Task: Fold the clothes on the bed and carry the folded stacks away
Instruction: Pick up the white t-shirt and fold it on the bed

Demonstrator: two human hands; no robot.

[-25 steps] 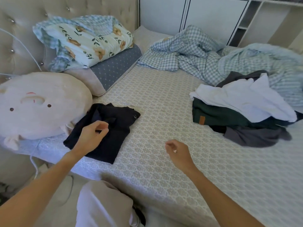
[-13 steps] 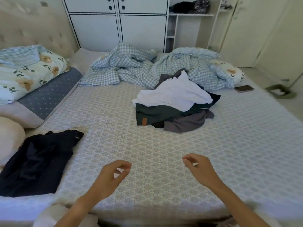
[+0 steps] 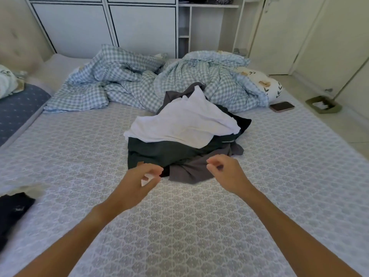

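**Both hands near the clothes pile, holding nothing**

The pile of clothes [image 3: 183, 140] lies mid-bed [image 3: 199, 226], a white shirt [image 3: 185, 124] on top, a dark green garment [image 3: 159, 152] under it, a grey one [image 3: 191, 170] at the near edge; the left hand [image 3: 137, 178] and right hand [image 3: 225, 172] hover just before it, fingers loosely curled and empty; a dark folded garment [image 3: 14, 210] sits at the bed's left edge; bare sheet lies open in front; a checked duvet [image 3: 159, 80] crowds the far side; a phone [image 3: 282, 106] lies near the right edge.

bare bed [image 3: 199, 226] before the clothes pile [image 3: 183, 140]; checked duvet [image 3: 159, 82] blocks behind.
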